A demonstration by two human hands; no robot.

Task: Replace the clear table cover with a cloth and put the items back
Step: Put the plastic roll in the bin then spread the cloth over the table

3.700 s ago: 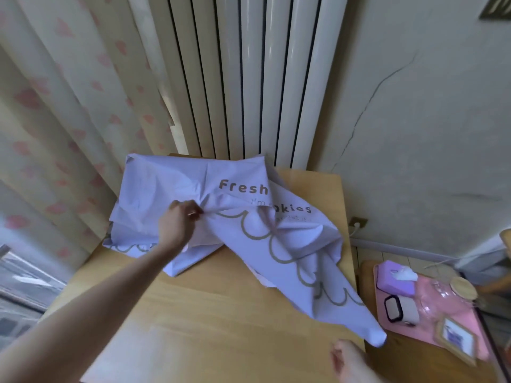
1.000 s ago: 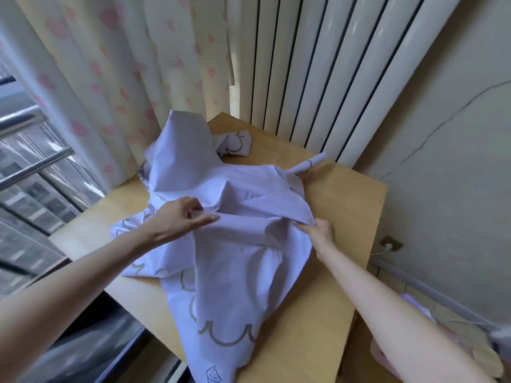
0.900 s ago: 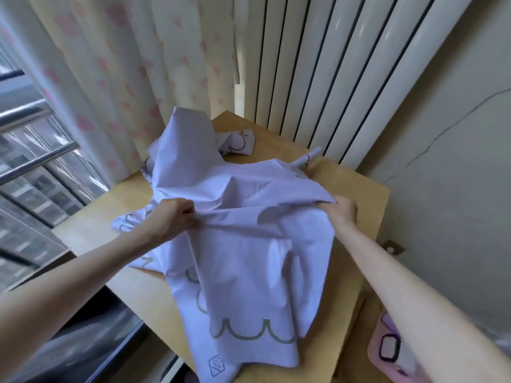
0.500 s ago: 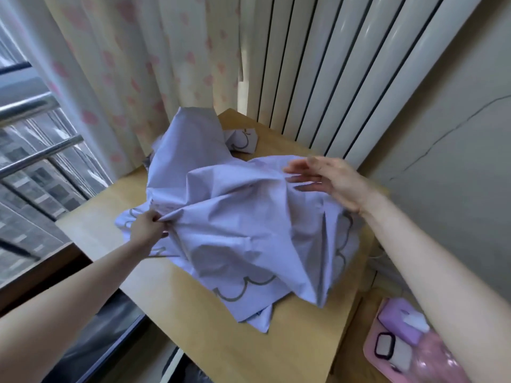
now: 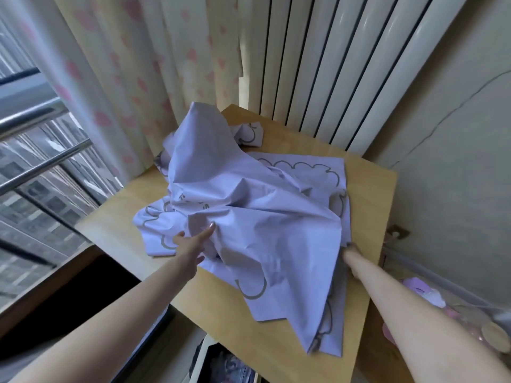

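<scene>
A lavender cloth (image 5: 265, 217) with a grey scalloped line lies crumpled over the middle and back of the wooden table (image 5: 221, 308). One peak of it stands up near the curtain. My left hand (image 5: 193, 240) reaches into the cloth's near left folds, thumb on top and fingers tucked under a fold, pinching it. My right hand (image 5: 349, 251) is at the cloth's right edge, almost wholly hidden beneath the fabric, with only the wrist and one fingertip showing.
A white ribbed radiator (image 5: 318, 67) stands behind the table, and a heart-print curtain (image 5: 143, 78) and window rails (image 5: 41, 117) are to the left. A wall socket (image 5: 397, 233) sits at the right. Pink and purple items (image 5: 420, 291) lie low at the right.
My right hand left the top of the cloth and dropped to its right edge, going under the fabric. The cloth has spread flatter toward the right. My left hand shifted right into the folds.
</scene>
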